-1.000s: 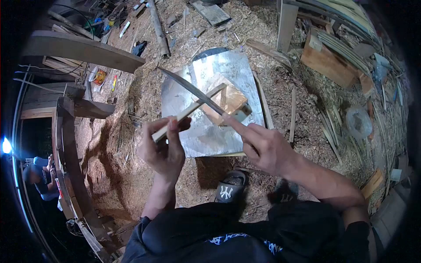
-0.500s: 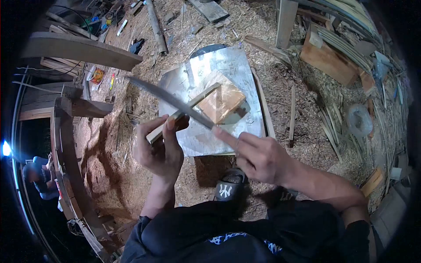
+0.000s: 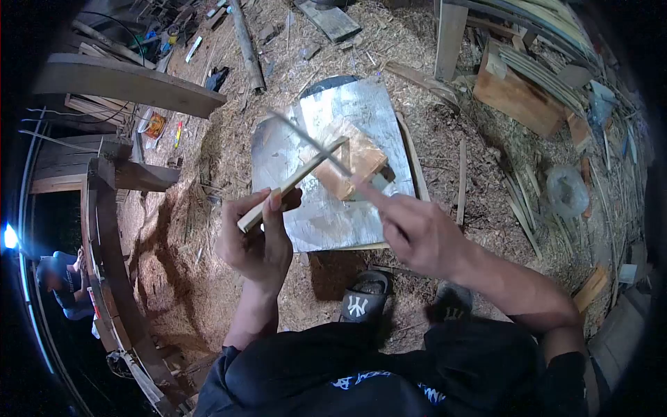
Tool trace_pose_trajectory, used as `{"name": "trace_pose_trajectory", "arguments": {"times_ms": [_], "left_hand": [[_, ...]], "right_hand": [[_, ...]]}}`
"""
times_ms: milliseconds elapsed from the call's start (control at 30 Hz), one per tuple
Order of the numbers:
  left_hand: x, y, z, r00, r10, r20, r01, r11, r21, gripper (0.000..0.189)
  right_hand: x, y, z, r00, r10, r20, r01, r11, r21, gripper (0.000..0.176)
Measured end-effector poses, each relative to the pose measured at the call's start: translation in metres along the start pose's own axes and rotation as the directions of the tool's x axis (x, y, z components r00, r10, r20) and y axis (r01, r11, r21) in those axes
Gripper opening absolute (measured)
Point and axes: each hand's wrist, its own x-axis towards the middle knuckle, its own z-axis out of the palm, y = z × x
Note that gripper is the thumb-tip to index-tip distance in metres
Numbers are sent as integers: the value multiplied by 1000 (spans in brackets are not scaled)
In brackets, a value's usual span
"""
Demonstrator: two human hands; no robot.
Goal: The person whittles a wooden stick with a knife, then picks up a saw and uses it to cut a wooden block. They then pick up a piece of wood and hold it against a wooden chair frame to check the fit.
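Note:
My left hand [image 3: 253, 243] is closed around the near end of a thin, squared wooden stick [image 3: 297, 177], which slants away to the upper right. Its far end lies over a wooden block [image 3: 365, 161] on a pale, worn board [image 3: 319, 226]. My right hand [image 3: 424, 236] grips a long, narrow metal tool that looks like a file [image 3: 300, 133], index finger stretched along it. The file crosses over the stick near the block, pointing up and left; my fingers hide most of its handle, and motion blurs it slightly.
Wood shavings cover the ground. A curved timber [image 3: 132, 83] and a wooden frame [image 3: 104, 257] stand at the left, with another person [image 3: 66, 281] beyond. Planks [image 3: 521, 94], thin strips and a clear plastic bag [image 3: 567, 191] lie at the right. Sandals [image 3: 363, 299] are below the board.
My right hand has shifted slightly right and up; the file's tip has drawn back to the right across the stick. My left hand and the stick have barely moved.

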Motion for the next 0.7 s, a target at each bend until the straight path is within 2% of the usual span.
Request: {"name": "trace_pose_trajectory", "arguments": {"times_ms": [67, 167, 267, 300, 367, 400, 433, 500, 567, 633, 700], "left_hand": [[-1, 6, 1, 999, -45, -24, 44, 998, -36, 12], [1, 10, 0, 999, -41, -12, 41, 999, -22, 12], [4, 16, -4, 998, -47, 37, 46, 998, 34, 19], [4, 13, -5, 998, -58, 11, 58, 998, 34, 19], [7, 2, -11, 990, -141, 4, 141, 986, -84, 13], [7, 0, -15, 973, -232, 11, 231, 962, -148, 14], [7, -3, -19, 971, -238, -19, 232, 960, -159, 14], [5, -11, -30, 933, -355, 61, 360, 919, -162, 16], [3, -15, -37, 925, -375, 68, 380, 901, -210, 16], [4, -20, -39, 855, -504, 121, 512, 784, -351, 16], [13, -21, -48, 837, -527, 146, 541, 761, -358, 16]], "right_hand": [[-2, -5, -2, 999, -5, 40, 3, 999, 48, 67], [-5, 10, 0, 993, 117, 8, -116, 990, -76, 67], [-1, 15, -6, 976, 210, 65, -206, 977, -60, 69], [-2, 13, -8, 976, 209, 59, -209, 978, -6, 69], [1, 7, -13, 977, 205, 55, -207, 978, 35, 69], [3, 4, -15, 977, 204, 56, -206, 978, 31, 68], [5, 2, -17, 977, 203, 58, -205, 978, 27, 67], [9, -2, -22, 973, 221, 65, -221, 975, -5, 65], [14, -9, -28, 970, 230, 81, -230, 973, -9, 63], [22, -16, -36, 961, 251, 118, -254, 967, 12, 64], [32, -20, -42, 963, 236, 126, -236, 972, -17, 64]]}}
